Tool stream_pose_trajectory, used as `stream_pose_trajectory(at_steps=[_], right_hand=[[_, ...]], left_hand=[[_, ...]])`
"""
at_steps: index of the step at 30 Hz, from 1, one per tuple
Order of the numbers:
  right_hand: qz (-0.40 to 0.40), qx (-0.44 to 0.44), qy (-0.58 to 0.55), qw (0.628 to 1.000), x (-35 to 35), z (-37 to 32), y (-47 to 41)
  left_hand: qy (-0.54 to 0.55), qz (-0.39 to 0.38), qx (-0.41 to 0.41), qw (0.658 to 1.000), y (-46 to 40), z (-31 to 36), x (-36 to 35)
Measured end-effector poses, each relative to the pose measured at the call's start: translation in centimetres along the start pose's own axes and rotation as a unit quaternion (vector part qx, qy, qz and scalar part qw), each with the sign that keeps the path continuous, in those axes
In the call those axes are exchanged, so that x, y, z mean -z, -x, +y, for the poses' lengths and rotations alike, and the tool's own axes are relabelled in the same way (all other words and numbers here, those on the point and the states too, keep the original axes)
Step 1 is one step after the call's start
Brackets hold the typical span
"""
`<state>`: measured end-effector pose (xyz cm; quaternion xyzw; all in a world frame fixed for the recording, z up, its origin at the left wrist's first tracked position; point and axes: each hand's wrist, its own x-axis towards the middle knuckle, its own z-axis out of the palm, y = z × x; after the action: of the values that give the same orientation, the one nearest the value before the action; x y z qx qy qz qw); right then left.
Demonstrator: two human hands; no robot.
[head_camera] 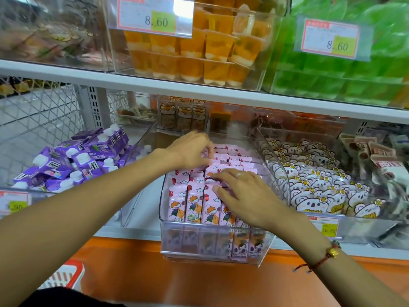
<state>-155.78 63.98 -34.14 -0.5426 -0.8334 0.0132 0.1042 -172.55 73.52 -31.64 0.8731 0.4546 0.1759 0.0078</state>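
Note:
A clear plastic bin (174, 247) on the lower shelf is packed with rows of pink snack packets (194, 202) printed with a cartoon child. My left hand (190, 149) reaches into the back of the bin, its curled fingers pinching the top of a pink packet in the rear rows. My right hand (243, 193) lies flat on the packets at the middle and front right of the bin, fingers spread and straight. A ring shows on one finger and a red cord bracelet on that wrist.
Left of the bin lies a tray of purple pouches (73, 162) with white caps. To the right is a bin of koala-print packets (314, 185). The shelf above carries bins of orange jelly cups (199, 54) and green packs (354, 74). A red-and-white basket (64, 275) sits low left.

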Motion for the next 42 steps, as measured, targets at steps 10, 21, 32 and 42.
stream_pose_trajectory(at_steps=[10, 21, 32, 42], right_hand=[[0.028, -0.001, -0.012, 1.000, -0.1, 0.0, 0.0], [0.154, -0.046, -0.190, 0.969, 1.2, -0.6, -0.7], [0.122, -0.056, -0.530, 0.837, 2.5, -3.8, -0.9], [0.126, -0.131, -0.658, 0.731, 2.2, -3.9, -0.8]], left_hand=[[0.357, 0.255, 0.174, 0.882, 2.3, 2.1, 0.8], [0.495, 0.368, 0.158, 0.771, 8.2, 4.4, 2.1], [0.494, 0.324, 0.116, 0.798, 9.0, 5.5, 1.7], [0.307, 0.261, 0.083, 0.911, 9.0, 5.5, 0.4]])
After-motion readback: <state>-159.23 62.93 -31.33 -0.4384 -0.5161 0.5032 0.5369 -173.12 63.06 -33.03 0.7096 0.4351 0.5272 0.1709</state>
